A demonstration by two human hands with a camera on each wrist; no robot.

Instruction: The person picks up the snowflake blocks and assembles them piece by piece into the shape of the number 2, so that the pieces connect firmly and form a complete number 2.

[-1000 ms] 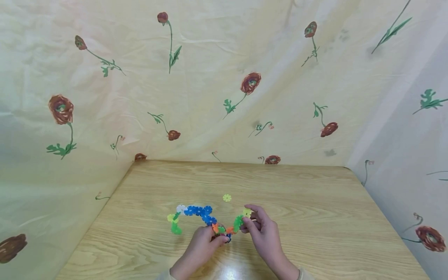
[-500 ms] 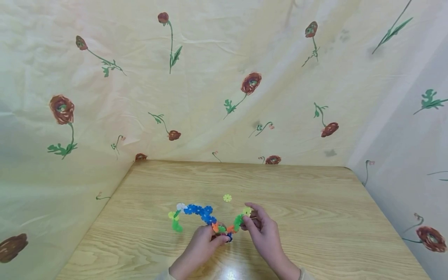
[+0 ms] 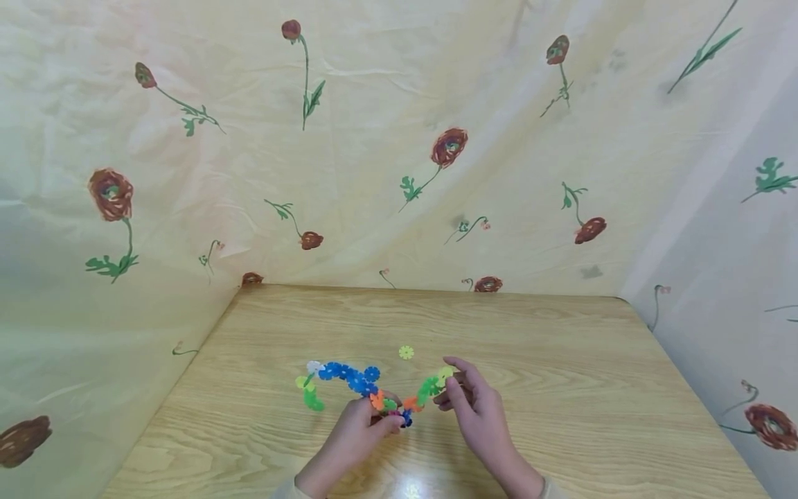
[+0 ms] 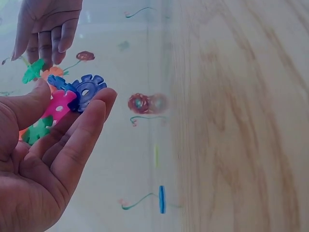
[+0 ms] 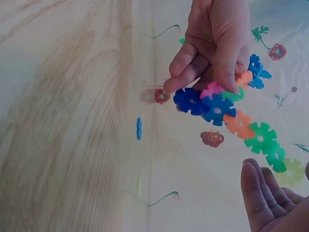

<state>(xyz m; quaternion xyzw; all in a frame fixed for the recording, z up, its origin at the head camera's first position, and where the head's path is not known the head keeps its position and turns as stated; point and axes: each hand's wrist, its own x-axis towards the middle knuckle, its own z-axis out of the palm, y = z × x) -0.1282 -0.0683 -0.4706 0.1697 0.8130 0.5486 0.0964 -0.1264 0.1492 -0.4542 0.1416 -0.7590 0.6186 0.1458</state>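
Note:
A chain of interlocking snowflake discs hangs between the hands. My left hand [image 3: 358,423] pinches its middle, with a pink disc [image 4: 60,107] and a green disc [image 4: 37,130] at the thumb and fingers. A dark blue disc [image 5: 190,101] sticks out past those fingertips. Leftward run an orange disc, several blue discs [image 3: 339,372], a white disc [image 3: 314,367], and yellow and green discs [image 3: 312,399] at the drooping end. Rightward are orange and green discs [image 5: 260,138]. My right hand [image 3: 483,409] holds the yellow-green end disc [image 3: 445,375] by thumb and fingers, index finger raised.
A loose yellow disc [image 3: 406,353] lies on the wooden table [image 3: 561,346] beyond the hands. A loose blue disc [image 3: 372,374] lies behind the chain, seen edge-on in both wrist views. Flower-printed cloth [image 3: 361,173] encloses the table's back and sides.
My left hand has shifted slightly left and my right hand slightly right and up, each with its part of the chain. The loose discs have stayed in place.

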